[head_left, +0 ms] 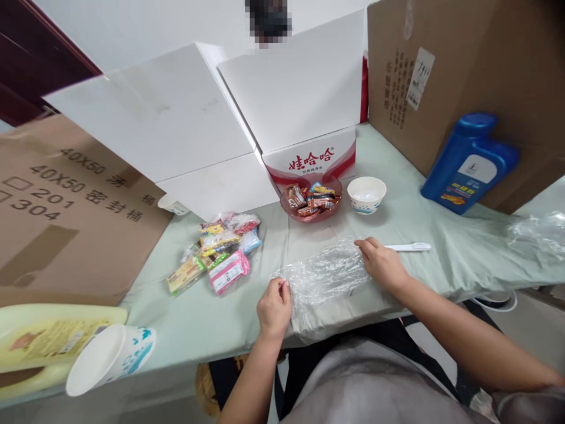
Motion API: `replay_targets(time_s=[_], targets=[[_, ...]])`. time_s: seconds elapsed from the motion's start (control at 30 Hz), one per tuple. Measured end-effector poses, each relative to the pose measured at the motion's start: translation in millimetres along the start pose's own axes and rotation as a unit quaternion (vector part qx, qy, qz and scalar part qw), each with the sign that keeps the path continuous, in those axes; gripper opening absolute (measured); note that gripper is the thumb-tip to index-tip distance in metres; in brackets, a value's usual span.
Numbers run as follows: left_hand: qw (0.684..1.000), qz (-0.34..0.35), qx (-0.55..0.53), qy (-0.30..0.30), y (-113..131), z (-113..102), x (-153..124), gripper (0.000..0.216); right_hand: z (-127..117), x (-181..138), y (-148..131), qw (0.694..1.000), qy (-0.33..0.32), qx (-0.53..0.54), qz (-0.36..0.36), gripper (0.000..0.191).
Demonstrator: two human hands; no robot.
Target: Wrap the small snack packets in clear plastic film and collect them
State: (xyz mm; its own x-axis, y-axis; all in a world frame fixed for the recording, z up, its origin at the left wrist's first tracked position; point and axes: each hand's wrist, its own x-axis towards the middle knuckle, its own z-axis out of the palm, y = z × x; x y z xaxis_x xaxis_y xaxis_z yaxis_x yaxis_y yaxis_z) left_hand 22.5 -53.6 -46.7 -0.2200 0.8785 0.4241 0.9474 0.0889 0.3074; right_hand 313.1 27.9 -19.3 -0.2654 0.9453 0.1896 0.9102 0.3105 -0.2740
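The left hand (274, 307) and right hand (383, 262) pinch a clear, flat, crinkly plastic sheet (329, 274), which might rip if pulled hard.

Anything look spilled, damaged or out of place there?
Nothing clearly stands out: no spill or damage shows. The clear plastic between the left hand and right hand is wrinkled, though that seems ordinary. The lower-left paper cup looks tilted, but lens distortion may explain it.

Left brown carton (95, 250): "40X50" twice, "201", "304"; red-white box (315, 162): "娃哈哈".
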Motion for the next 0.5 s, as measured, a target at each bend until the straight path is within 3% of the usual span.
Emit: replay_targets(time_s=[0.2,0.4,0.5], targets=[[1.0,-0.015,0.001,0.006,-1.9,-5.1,-1.1,0.014,3.8,10.0,-8.4,0.994,-0.093,-0.057,-0.013,0.039],[0.995,-0.069,0.045,-0.061,-13.7,-18.2,4.0,0.012,5.0,9.3,-11.6,0.992,-0.096,-0.084,-0.011,0.041],[0.994,-0.08,0.074,-0.022,-18.0,-27.7,13.4,0.016,5.4,9.3,-11.4,0.991,-0.093,-0.092,-0.015,0.042]])
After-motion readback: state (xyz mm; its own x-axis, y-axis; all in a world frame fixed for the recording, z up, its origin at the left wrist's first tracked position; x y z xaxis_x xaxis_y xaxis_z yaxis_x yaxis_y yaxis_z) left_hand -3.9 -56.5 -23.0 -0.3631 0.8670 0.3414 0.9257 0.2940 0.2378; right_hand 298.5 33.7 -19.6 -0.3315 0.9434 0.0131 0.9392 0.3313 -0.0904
